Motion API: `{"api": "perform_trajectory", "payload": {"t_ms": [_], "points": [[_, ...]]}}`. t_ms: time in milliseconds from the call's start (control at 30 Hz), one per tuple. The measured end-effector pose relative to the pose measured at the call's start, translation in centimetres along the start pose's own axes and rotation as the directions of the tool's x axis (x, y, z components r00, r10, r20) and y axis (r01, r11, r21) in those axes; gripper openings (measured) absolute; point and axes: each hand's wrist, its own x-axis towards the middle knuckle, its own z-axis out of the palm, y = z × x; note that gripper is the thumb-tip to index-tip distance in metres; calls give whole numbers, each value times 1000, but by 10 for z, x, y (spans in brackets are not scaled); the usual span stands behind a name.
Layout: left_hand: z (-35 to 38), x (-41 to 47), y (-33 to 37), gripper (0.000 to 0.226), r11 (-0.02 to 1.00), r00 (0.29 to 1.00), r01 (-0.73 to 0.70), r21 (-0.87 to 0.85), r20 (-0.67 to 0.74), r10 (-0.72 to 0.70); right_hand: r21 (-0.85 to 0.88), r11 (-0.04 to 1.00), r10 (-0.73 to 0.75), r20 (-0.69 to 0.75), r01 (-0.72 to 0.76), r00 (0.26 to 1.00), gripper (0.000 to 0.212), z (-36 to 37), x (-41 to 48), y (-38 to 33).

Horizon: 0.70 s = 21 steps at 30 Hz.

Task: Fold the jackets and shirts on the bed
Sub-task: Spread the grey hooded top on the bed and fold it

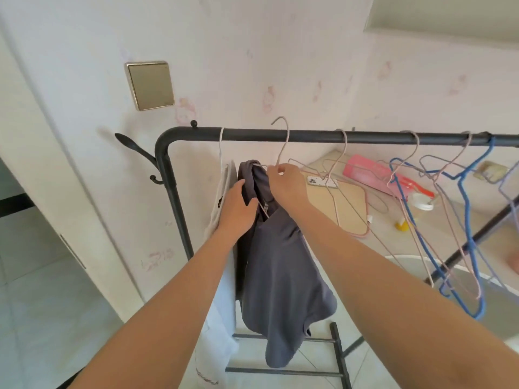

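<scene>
Our left hand (237,209) grabs the neck of the grey shirt (280,270), which hangs down toward 6 o'clock. At 2 o'clock of it, our right hand (283,183) pinches the shirt's wire hanger (287,134). Farther off, at 12 o'clock, runs the black rail (365,135).

Home, bedroom or laundry corner. Black metal garment rail (309,135) spans 12 to 3 o'clock, hung with thin wire hangers (341,153). Dark grey t-shirt (278,262) on pinkish wire hanger (283,141) at centre. Pale wallpaper with faint pink cartoon prints (269,99) at 12. White cupboard door (42,164) at 9. Pale floor tiles (42,318) at 8. Beige tabletop (348,209) with pink box (368,171) at 2.
</scene>
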Motion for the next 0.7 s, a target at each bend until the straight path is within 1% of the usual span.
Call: {"api": "perform_trajectory", "payload": {"t_ms": [67, 100, 200, 300, 367, 433, 533, 600, 700], "points": [[1, 9, 5, 60, 999, 999, -16, 36, 29, 15, -4, 1000, -6, -19, 5, 1000, 31, -5, 2, -5], [1, 14, 6, 62, 999, 999, -30, 27, 37, 29, -2, 1000, -11, -33, 11, 999, 29, -9, 2, -7], [1, 18, 17, 62, 995, 1000, -15, -98, 26, 18, 41, 999, -12, -79, 15, 997, 29, -22, 3, -9], [2, 19, 26, 59, 969, 999, 32, -244, -17, -38, 64, 998, -13, -130, 22, 991, 28, -35, 1, -10], [3, 20, 31, 59, 964, 998, -3, -265, -66, -15, 88, 996, -17, -151, 31, 988, 26, -41, -2, -10], [7, 23, 33, 59, 967, 995, -53, -248, -100, 29, 107, 994, -9, -167, 27, 986, 23, -47, -10, -7], [18, 23, 31, 58, 967, 993, -108, -233, -75, 93, 90, 996, -8, -182, 24, 983, 24, -50, -29, 4], [28, 15, 23, 55, 979, 990, -133, -157, -68, 124, 59, 998, 2, -174, 8, 985, 27, -50, -45, 14], [44, -6, 6, 53, 986, 988, -144, -79, -59, 140, 60, 995, 85, -147, -77, 986, 30, -51, -69, 37]]}}
